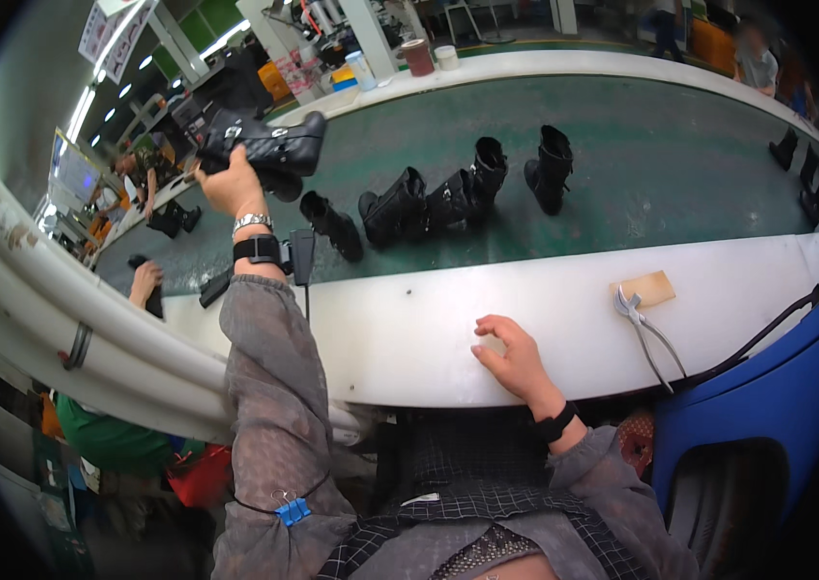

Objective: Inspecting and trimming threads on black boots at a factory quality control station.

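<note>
Gray-sleeved left arm (pixel 276 362) stretches forward, fingers (pixel 238 158) gripping a black boot (pixel 286 147).

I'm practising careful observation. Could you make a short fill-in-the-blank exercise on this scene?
1. The ____ hand holds black footwear.
2. Metal pliers lie nearer the ____ hand.
3. The clip on the left sleeve is ____.
4. The worktop under the right hand is ____.

Missing words: left; right; blue; white.
</note>
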`<act>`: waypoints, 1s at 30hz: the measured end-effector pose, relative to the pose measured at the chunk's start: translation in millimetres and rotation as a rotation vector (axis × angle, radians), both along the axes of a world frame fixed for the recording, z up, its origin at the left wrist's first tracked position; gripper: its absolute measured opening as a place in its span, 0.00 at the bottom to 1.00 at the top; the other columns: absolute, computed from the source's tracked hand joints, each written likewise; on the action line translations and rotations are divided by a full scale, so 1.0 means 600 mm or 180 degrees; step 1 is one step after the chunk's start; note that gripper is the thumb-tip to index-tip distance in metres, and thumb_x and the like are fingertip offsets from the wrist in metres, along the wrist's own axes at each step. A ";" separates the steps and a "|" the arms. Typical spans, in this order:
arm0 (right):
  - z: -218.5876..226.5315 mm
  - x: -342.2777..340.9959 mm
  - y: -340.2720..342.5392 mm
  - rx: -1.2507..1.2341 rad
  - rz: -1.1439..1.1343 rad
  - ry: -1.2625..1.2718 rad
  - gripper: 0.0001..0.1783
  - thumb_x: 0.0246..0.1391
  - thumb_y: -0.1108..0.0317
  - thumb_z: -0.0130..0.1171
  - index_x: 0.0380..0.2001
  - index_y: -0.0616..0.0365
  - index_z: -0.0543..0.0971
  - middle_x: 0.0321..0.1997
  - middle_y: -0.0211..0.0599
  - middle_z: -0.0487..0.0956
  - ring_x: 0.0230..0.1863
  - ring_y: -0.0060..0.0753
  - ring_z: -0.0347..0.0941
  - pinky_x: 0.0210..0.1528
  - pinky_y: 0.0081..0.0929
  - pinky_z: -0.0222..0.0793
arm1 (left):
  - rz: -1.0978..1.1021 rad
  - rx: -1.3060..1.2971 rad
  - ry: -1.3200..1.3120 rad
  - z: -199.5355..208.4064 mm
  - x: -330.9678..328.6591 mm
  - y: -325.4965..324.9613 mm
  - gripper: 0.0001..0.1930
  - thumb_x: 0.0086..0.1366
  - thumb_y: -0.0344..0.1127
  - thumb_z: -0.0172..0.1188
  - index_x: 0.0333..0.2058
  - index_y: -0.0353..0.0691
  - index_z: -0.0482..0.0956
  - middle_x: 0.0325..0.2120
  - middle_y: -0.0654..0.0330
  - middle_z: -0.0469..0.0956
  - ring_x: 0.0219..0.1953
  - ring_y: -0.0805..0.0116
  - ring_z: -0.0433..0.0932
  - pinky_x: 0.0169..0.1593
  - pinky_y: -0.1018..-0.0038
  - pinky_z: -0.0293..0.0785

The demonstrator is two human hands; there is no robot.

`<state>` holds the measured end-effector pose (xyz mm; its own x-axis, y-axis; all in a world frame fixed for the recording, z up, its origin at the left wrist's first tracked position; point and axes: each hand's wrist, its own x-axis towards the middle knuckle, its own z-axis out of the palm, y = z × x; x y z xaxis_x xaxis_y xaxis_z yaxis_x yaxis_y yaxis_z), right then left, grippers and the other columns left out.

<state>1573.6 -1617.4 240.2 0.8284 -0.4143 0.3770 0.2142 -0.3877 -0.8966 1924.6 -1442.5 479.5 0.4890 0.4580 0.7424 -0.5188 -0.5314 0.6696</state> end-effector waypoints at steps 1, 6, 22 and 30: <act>-0.002 -0.002 -0.003 0.0027 0.0054 -0.0010 0.13 0.46 0.69 0.62 0.36 0.62 0.76 0.48 0.44 0.77 0.50 0.43 0.73 0.54 0.32 0.67 | 0.0206 -0.0093 0.0074 -0.004 0.015 -0.004 0.35 0.45 0.43 0.71 0.50 0.29 0.71 0.41 0.42 0.79 0.45 0.48 0.78 0.50 0.62 0.72; -0.002 -0.012 -0.015 0.0091 0.0161 0.0058 0.11 0.47 0.69 0.61 0.34 0.61 0.77 0.44 0.41 0.78 0.48 0.41 0.74 0.52 0.30 0.68 | 0.0650 0.0226 0.0421 -0.101 0.109 0.014 0.26 0.47 0.39 0.70 0.45 0.41 0.74 0.38 0.51 0.81 0.40 0.47 0.79 0.45 0.59 0.73; 0.005 0.014 0.000 -0.0528 0.0236 0.0118 0.08 0.44 0.71 0.62 0.30 0.59 0.76 0.41 0.38 0.79 0.44 0.42 0.73 0.49 0.33 0.68 | 0.1144 -0.0248 0.1556 -0.292 0.050 -0.021 0.34 0.53 0.20 0.50 0.60 0.24 0.50 0.59 0.35 0.50 0.59 0.38 0.57 0.60 0.57 0.62; -0.003 0.004 -0.008 -0.0442 0.0165 0.0016 0.07 0.44 0.70 0.61 0.30 0.58 0.76 0.39 0.37 0.79 0.43 0.42 0.73 0.49 0.34 0.66 | -0.0805 0.2201 0.1780 -0.250 -0.049 -0.115 0.30 0.49 0.23 0.55 0.54 0.45 0.70 0.60 0.53 0.58 0.51 0.44 0.66 0.52 0.59 0.71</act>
<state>1576.2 -1622.4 238.4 0.8493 -0.3152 0.4236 0.2328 -0.4966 -0.8362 1895.2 -1511.7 329.6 0.8837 -0.1685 0.4367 -0.3708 -0.8213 0.4335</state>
